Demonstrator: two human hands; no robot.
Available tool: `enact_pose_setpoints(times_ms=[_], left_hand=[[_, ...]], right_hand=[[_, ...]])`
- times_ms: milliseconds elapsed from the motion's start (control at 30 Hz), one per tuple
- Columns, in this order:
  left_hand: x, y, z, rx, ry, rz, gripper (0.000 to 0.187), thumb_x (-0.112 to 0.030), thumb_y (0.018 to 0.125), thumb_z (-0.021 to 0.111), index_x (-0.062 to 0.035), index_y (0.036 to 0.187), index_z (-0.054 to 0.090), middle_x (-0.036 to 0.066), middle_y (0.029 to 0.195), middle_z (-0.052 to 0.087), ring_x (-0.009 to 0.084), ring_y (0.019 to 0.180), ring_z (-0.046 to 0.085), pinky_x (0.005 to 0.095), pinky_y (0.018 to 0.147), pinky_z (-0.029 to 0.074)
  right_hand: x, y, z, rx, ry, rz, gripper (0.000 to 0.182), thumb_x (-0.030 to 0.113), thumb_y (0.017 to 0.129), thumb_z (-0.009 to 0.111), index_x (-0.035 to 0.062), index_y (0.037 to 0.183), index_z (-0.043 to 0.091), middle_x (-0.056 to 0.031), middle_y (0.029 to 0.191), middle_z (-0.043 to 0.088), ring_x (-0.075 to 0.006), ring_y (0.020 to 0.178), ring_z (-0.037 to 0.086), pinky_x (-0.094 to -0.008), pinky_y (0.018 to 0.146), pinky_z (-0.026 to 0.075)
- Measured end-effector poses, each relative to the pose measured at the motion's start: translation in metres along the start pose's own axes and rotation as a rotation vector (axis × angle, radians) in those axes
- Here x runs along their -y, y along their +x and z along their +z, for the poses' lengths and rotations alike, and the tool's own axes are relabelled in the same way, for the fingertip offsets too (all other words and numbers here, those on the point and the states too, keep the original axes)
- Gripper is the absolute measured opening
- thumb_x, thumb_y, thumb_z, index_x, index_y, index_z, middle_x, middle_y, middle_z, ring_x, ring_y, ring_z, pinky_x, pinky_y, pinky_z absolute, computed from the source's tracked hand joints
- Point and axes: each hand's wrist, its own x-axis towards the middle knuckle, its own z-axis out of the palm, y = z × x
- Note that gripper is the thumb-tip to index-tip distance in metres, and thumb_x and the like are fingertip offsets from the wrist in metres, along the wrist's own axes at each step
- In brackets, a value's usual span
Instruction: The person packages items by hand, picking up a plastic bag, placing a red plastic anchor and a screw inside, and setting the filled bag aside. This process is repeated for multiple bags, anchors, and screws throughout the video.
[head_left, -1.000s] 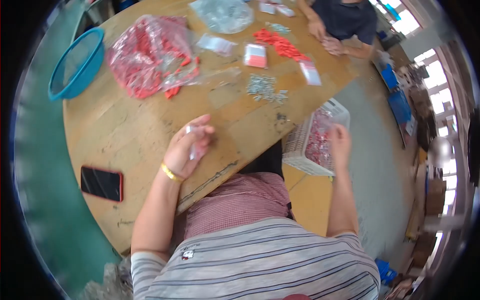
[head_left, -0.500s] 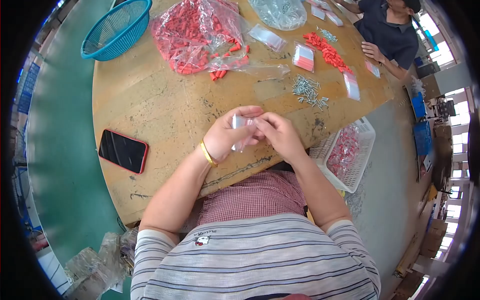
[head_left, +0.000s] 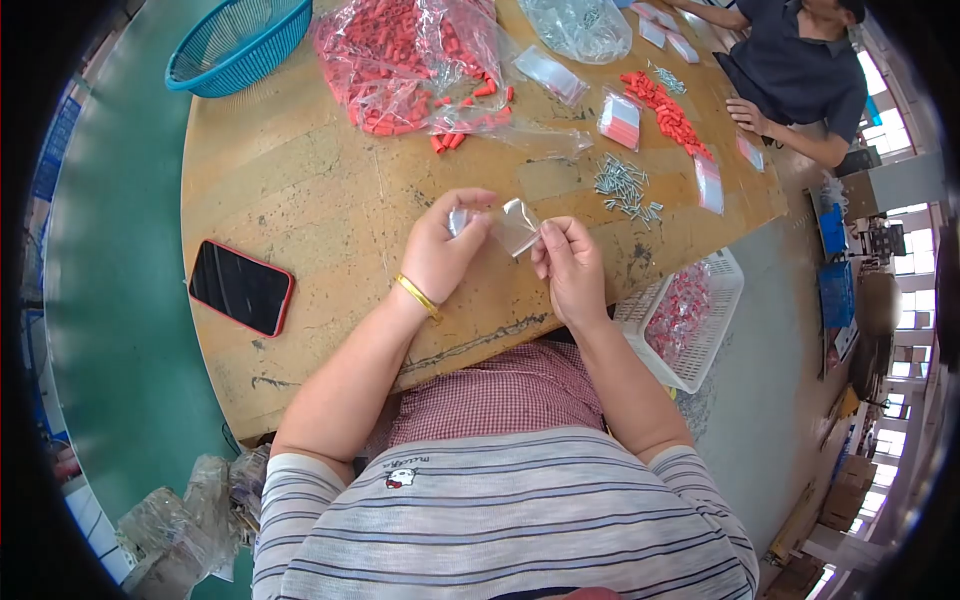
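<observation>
My right hand [head_left: 572, 262] pinches the edge of a small clear plastic bag [head_left: 517, 230], held tilted above the table. My left hand [head_left: 445, 243], with a gold bracelet at the wrist, is closed on whitish clear plastic bags [head_left: 458, 220] that show between thumb and fingers; how many there are is hidden. The two hands are apart, with the small bag spanning part of the gap. To the right of them lies a loose pile of metal screws [head_left: 622, 185]. Beyond it are red plastic plugs [head_left: 665, 112] in a heap.
A large clear bag of red plugs [head_left: 400, 70] lies at the back, beside a blue basket [head_left: 240, 50]. Flat stacks of small bags [head_left: 619, 122] lie rightward. A phone [head_left: 240, 288] rests at left. A white crate [head_left: 690, 320] holds filled bags. A co-worker's hand [head_left: 745, 115] rests at the far edge.
My hands have moved apart. The small clear bag now stretches out from my right hand, away from the plastic in my left. The view has shifted slightly.
</observation>
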Motion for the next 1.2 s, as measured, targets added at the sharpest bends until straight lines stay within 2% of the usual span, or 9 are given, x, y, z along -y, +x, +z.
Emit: enact_pose_setpoints(times_ms=[133,367,500,600,633,733,967,1067,1200], left_hand=[[-0.014,-0.005,0.001,-0.191,0.221,0.212,0.015,-0.013,0.092,0.068,-0.0031,0.103,0.066,-0.002,0.074,0.059,0.0029,0.066,0.049,0.0198,0.059,0.041],[-0.024,-0.009,0.000,0.186,0.509,0.002,0.020,-0.017,0.086,0.075,-0.0017,0.098,0.073,0.004,0.090,0.072,0.0112,0.075,0.061,0.0276,0.070,0.051],[-0.020,-0.005,-0.003,-0.072,0.172,0.074,0.015,-0.015,0.088,0.072,-0.0024,0.097,0.072,0.002,0.091,0.070,0.0097,0.078,0.062,0.0254,0.072,0.051],[-0.034,-0.009,-0.013,0.016,0.082,0.108,0.012,-0.013,0.089,0.070,-0.0024,0.096,0.071,0.002,0.089,0.071,0.0085,0.079,0.062,0.0262,0.072,0.052],[-0.031,-0.013,-0.013,0.263,0.176,0.126,0.014,-0.011,0.088,0.069,-0.0024,0.098,0.071,0.002,0.085,0.069,0.0091,0.077,0.061,0.0258,0.071,0.050],[-0.029,-0.020,0.005,0.446,0.449,0.088,0.016,-0.012,0.088,0.068,-0.0030,0.102,0.071,0.004,0.084,0.069,0.0097,0.077,0.062,0.0272,0.072,0.051],[-0.021,-0.008,0.001,0.140,0.495,0.029,0.019,-0.014,0.088,0.070,-0.0047,0.104,0.070,0.007,0.087,0.071,0.0163,0.078,0.066,0.0304,0.075,0.053],[-0.010,-0.005,0.003,0.006,0.580,0.340,0.018,-0.013,0.087,0.072,-0.0046,0.102,0.069,0.005,0.083,0.069,0.0140,0.076,0.064,0.0287,0.073,0.052],[-0.016,-0.006,0.000,0.125,0.394,0.032,0.016,-0.014,0.087,0.073,-0.0039,0.099,0.069,0.001,0.080,0.067,0.0090,0.074,0.060,0.0258,0.071,0.050]], right_hand=[[-0.003,-0.002,0.004,-0.034,-0.102,-0.029,0.017,0.020,0.101,0.056,0.0045,0.094,0.058,0.0013,0.071,0.054,-0.0036,0.057,0.046,-0.0195,0.052,0.038],[-0.005,-0.005,0.007,-0.051,-0.220,-0.083,0.016,0.020,0.100,0.059,0.0059,0.094,0.057,0.0036,0.069,0.053,-0.0018,0.057,0.044,-0.0191,0.051,0.036],[-0.003,-0.006,0.010,-0.084,-0.335,-0.079,0.018,0.019,0.099,0.060,0.0044,0.090,0.057,0.0022,0.070,0.055,-0.0036,0.058,0.047,-0.0214,0.053,0.039],[-0.006,-0.003,0.013,-0.120,-0.423,-0.123,0.019,0.018,0.098,0.061,0.0032,0.087,0.057,0.0001,0.070,0.057,-0.0056,0.061,0.050,-0.0238,0.056,0.043],[-0.011,0.000,0.012,-0.120,-0.444,-0.162,0.019,0.018,0.098,0.062,0.0029,0.086,0.057,-0.0006,0.071,0.057,-0.0062,0.062,0.051,-0.0246,0.057,0.044],[-0.008,0.000,0.010,-0.120,-0.438,-0.128,0.019,0.017,0.097,0.062,0.0025,0.086,0.057,-0.0018,0.071,0.059,-0.0071,0.063,0.053,-0.0254,0.059,0.045],[-0.005,-0.003,0.011,-0.090,-0.332,-0.067,0.019,0.018,0.098,0.061,0.0029,0.086,0.057,-0.0007,0.071,0.058,-0.0067,0.064,0.053,-0.0246,0.059,0.044],[-0.005,-0.004,0.010,-0.057,-0.363,-0.110,0.019,0.018,0.098,0.060,0.0031,0.087,0.057,0.0004,0.071,0.057,-0.0059,0.064,0.053,-0.0238,0.060,0.044],[-0.006,-0.004,0.008,-0.050,-0.393,-0.126,0.018,0.018,0.099,0.060,0.0030,0.089,0.057,0.0007,0.072,0.057,-0.0055,0.066,0.053,-0.0232,0.061,0.044]])
